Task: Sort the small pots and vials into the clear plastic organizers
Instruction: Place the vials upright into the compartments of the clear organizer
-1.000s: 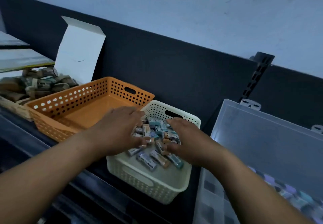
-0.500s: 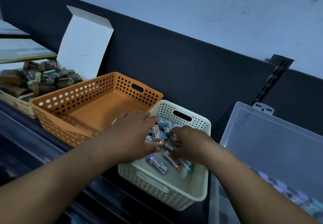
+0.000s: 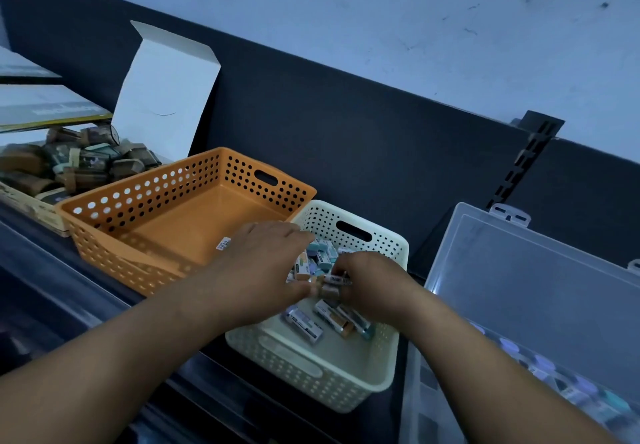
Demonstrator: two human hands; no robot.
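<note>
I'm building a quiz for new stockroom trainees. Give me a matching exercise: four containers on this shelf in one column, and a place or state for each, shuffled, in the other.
Column one
1 orange basket
2 cream basket
3 clear plastic organizer
4 cardboard box

Column two
A lid raised, far right
B left hand and right hand among its vials
C far left, heaped with brown pots
D floor mostly bare, second from left

Pairs: 1-D, 2-B, 3-A, 4-C

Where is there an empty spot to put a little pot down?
The orange basket has mostly bare floor between its walls. The cream basket has a bare strip by its near wall; its far half is crowded with vials, the left hand and the right hand.
</note>
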